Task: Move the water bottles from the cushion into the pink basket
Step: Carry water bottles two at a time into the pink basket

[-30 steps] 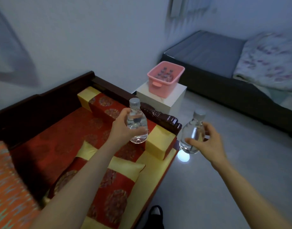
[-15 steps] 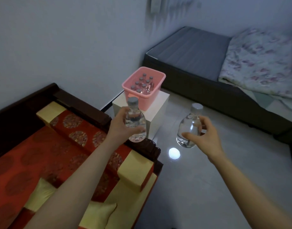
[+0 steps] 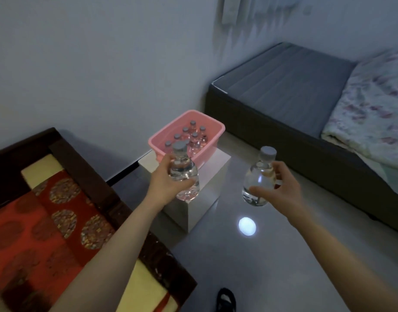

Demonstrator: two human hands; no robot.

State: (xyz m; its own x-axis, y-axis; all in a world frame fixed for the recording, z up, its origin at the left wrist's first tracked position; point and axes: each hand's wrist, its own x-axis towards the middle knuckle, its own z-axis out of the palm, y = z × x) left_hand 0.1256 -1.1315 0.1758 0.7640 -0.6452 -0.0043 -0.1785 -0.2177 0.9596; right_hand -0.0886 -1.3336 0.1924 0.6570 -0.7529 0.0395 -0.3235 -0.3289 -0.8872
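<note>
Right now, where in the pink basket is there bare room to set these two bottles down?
Bottles crowd the pink basket from its middle toward its right wall. A bare strip shows along the wall-side rim, left of the caps. The near corner is hidden behind the left hand and its bottle. The white stand shows only narrow margins.

Two held bottles (image 3: 185, 174); six in one basket (image 3: 208, 152).
</note>
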